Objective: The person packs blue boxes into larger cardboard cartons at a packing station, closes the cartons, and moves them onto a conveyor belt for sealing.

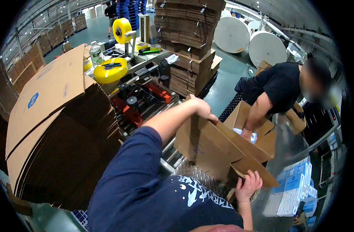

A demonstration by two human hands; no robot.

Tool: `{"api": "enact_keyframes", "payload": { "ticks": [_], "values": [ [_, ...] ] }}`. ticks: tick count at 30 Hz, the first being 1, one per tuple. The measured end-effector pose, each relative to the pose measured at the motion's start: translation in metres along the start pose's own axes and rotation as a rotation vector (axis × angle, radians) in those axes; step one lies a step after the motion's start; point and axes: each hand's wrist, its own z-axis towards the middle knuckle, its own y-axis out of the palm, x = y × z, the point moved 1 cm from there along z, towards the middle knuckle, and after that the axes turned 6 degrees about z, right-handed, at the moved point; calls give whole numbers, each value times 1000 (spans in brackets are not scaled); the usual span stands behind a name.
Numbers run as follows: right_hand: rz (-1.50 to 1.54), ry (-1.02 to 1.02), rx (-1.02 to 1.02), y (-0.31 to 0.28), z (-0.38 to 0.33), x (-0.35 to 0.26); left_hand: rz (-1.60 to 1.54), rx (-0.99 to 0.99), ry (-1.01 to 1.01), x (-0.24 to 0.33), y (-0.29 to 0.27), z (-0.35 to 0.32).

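Head view. The person's left arm reaches forward from a dark blue sleeve, forearm bare and rising toward 1 o'clock. The left hand [203, 109] is curled over the top edge of an open box [211, 149], fingers closed on the cardboard. The right hand [247, 186] comes up from 5 o'clock, wrist bent back, fingers wrapped around the box's lower flap [258, 170] near its corner. The box sits tilted just right of centre, its mouth facing 2 o'clock, over a metal roller bed [173, 156].

At 2 o'clock a co-worker in a black shirt bends over the box, one hand [246, 133] inside it.

At 9 o'clock lies a stack of flat cartons [57, 127]. At 11 o'clock stand yellow tape rolls [109, 69] on a taping machine.
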Motion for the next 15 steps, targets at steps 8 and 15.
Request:
{"api": "enact_keyframes", "payload": {
  "ticks": [8,15],
  "values": [
    [644,-461,126,-35,80,9,-93,-144,-224,-80,-4,-19],
    [904,-417,-626,70,51,-22,-22,-191,-107,78,-2,-43]
  ]
}}
